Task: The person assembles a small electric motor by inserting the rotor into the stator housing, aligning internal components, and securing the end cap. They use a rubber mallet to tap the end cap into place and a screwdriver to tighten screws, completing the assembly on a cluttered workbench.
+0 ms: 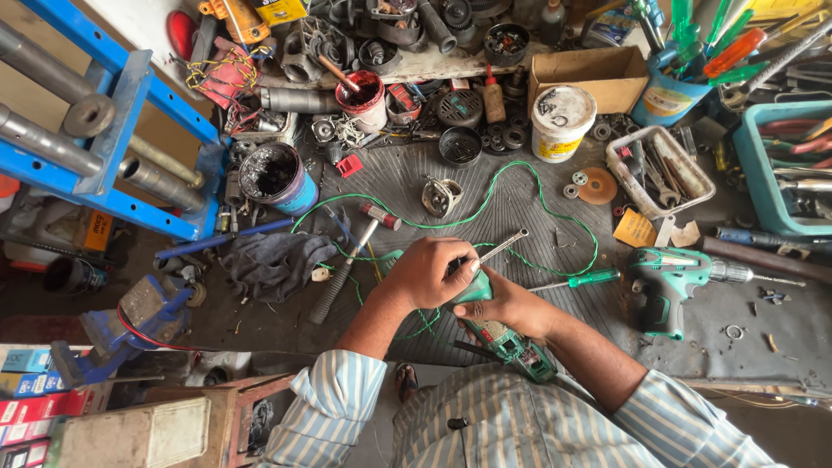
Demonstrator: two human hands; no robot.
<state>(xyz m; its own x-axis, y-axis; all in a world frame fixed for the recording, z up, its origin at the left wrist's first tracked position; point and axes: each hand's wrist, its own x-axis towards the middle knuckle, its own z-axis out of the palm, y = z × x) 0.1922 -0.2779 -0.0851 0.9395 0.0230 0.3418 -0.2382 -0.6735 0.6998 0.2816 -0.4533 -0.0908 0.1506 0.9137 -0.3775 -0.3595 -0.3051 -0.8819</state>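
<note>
My left hand [426,273] grips the front end of a green power tool [500,336], from which a metal rod [503,247] sticks out toward the back right. My right hand [513,305] holds the tool's body from the right side, just above the bench's near edge. A thin green wire [537,201] loops over the ribbed dark mat [520,208] behind both hands. A green-handled screwdriver [579,280] lies just right of my right hand. A hammer [347,269] lies left of my left hand.
A green cordless drill [672,282] lies at the right. A dark rag [273,264] and a blue vise [143,321] sit at the left. A white bucket [562,121], a black-filled tub [276,176], a cardboard box [594,76], a tray of wrenches [660,169] and metal parts crowd the back.
</note>
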